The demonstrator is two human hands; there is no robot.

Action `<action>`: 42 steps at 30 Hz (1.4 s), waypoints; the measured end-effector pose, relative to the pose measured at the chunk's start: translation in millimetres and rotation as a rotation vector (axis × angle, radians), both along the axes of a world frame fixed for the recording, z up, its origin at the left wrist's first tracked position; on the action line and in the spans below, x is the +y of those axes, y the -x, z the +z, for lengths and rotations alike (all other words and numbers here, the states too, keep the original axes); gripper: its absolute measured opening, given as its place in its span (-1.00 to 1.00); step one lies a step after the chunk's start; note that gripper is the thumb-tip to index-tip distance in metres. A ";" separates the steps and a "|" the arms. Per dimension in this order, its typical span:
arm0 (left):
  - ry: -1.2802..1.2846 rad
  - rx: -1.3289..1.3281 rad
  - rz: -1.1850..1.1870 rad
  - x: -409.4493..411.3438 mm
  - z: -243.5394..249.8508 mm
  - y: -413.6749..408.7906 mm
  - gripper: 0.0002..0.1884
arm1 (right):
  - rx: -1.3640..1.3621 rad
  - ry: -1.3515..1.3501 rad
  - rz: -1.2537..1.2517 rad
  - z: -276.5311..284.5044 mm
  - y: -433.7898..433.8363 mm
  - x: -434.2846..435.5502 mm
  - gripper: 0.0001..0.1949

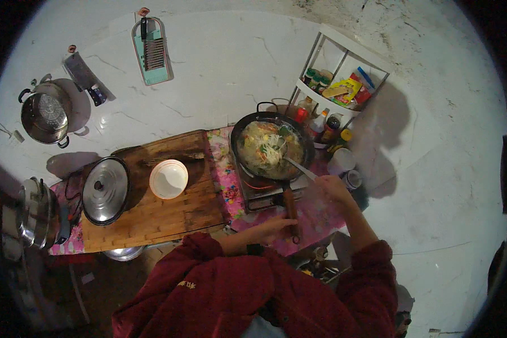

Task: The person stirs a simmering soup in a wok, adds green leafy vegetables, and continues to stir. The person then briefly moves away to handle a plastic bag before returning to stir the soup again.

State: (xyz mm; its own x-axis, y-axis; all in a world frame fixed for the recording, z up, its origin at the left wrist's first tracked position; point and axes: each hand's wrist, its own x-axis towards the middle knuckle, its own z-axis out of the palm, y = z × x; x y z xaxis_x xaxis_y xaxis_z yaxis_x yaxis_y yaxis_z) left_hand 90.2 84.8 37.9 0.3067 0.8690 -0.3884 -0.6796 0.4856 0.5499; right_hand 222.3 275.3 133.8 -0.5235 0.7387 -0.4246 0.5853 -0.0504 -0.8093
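Observation:
A black wok (307, 154) of noodles (271, 153) with vegetables in broth sits on a portable stove (257, 202). My right hand (333, 189) is closed around the metal handle of a ladle or spatula (301, 169); its head is partly hidden among the noodles. My left hand (279, 227) holds the wok's wooden handle (290, 203), which points back towards me. The thumb shows across the handle, while the other fingers are mostly hidden.
Left of the stove, a white bowl (169, 179) and a metal lid (105, 191) rest on a wooden board (194, 211). Sauce bottles (317, 122) stand by a corner shelf (350, 104) close behind the wok. A cleaver (81, 72), grater (154, 55) and steamer pot (46, 112) hang on the wall.

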 end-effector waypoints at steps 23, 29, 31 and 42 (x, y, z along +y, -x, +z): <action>0.140 -0.106 0.189 33.2 -43.1 -32.2 -0.70 | -0.475 -1.211 0.585 -11.2 -45.4 -8.3 -0.69; 0.111 -0.077 0.124 33.3 -47.6 -29.9 -0.73 | -0.578 -1.395 0.867 -2.3 -11.1 -7.9 -0.54; 0.107 -0.074 0.123 30.1 -37.2 -27.8 -0.74 | -0.622 -1.311 0.889 22.9 8.3 -20.5 -0.47; 0.104 -0.018 0.119 33.4 -43.1 -31.7 -0.71 | -0.313 -1.420 1.036 23.7 46.4 -18.9 -0.51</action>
